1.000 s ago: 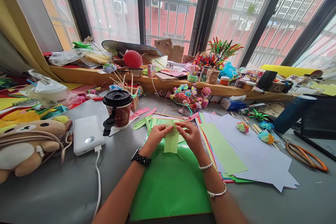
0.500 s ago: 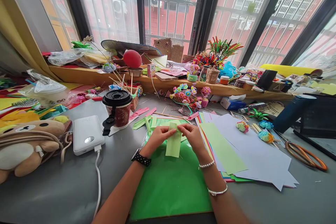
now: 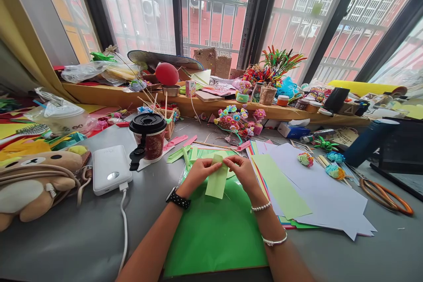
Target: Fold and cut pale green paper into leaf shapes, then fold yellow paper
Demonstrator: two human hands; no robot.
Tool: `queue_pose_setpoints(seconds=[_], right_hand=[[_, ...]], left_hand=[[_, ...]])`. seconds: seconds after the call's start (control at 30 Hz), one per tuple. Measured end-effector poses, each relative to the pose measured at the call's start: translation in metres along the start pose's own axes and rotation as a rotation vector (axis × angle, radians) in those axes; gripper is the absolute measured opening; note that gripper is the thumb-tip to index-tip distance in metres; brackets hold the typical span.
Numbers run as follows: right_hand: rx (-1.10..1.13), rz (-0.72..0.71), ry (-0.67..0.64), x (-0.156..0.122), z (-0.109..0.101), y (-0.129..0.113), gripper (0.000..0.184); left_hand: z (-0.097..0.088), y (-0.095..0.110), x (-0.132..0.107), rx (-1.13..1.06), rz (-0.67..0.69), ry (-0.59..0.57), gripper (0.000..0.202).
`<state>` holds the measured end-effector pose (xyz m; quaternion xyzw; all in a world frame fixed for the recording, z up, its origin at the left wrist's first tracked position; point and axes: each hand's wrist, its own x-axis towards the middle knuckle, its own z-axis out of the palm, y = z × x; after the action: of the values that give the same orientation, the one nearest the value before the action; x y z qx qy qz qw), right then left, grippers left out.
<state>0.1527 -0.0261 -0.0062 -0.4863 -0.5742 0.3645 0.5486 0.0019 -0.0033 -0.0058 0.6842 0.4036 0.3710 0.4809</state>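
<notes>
Both my hands hold a light green paper strip point(image 3: 217, 182) over a bright green sheet point(image 3: 214, 233) on the grey table point(image 3: 82, 238). My left hand point(image 3: 199, 171), with a black watch on the wrist, pinches the strip's upper left edge. My right hand point(image 3: 243, 171), with bead and silver bracelets on the forearm, pinches its upper right edge. The strip hangs down between them, its lower end tilted slightly left.
A stack of white and coloured paper point(image 3: 313, 194) lies to the right, orange-handled scissors point(image 3: 385, 194) beyond it. A lidded coffee cup point(image 3: 148, 135), a white power bank point(image 3: 110, 169) with cable and a plush bear point(image 3: 29, 180) sit left. Craft flowers point(image 3: 236, 121) and clutter line the sill.
The strip's lower end has swung a little to the left. Both hands stay in nearly the same place, still pinching its top.
</notes>
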Motion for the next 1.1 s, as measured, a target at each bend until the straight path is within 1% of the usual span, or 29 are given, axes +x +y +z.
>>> queue_pose_setpoints(seconds=[0.13, 0.23, 0.37, 0.53, 0.63, 0.77, 0.8, 0.93, 1.1], right_hand=[[0.022, 0.013, -0.035, 0.000, 0.001, 0.000, 0.019], [0.027, 0.007, -0.039, 0.000, 0.002, 0.000, 0.019], [-0.024, -0.040, -0.013, 0.000, 0.003, 0.002, 0.018], [-0.085, -0.090, -0.008, 0.001, 0.006, 0.007, 0.022], [-0.207, -0.138, 0.012, 0.001, 0.007, 0.010, 0.024], [-0.428, -0.240, 0.018, 0.003, 0.005, 0.012, 0.025], [-0.468, -0.264, 0.004, 0.003, 0.005, 0.012, 0.024], [-0.546, -0.295, -0.078, 0.003, 0.003, 0.011, 0.021], [-0.535, -0.287, -0.098, 0.003, 0.003, 0.009, 0.022]], left_hand=[[-0.001, 0.000, 0.001, 0.042, 0.005, -0.016, 0.033], [-0.001, 0.000, 0.001, 0.035, 0.005, -0.048, 0.034], [0.001, 0.000, 0.000, 0.056, 0.022, -0.076, 0.034], [0.001, 0.000, 0.001, 0.076, 0.032, -0.099, 0.034], [0.001, -0.001, 0.002, 0.081, 0.028, -0.071, 0.034], [0.002, -0.003, 0.003, 0.106, 0.024, 0.050, 0.036], [0.001, -0.004, 0.003, 0.099, 0.022, 0.059, 0.036], [0.001, -0.004, 0.003, 0.075, 0.005, 0.028, 0.035], [0.001, -0.005, 0.003, 0.107, 0.021, 0.036, 0.036]])
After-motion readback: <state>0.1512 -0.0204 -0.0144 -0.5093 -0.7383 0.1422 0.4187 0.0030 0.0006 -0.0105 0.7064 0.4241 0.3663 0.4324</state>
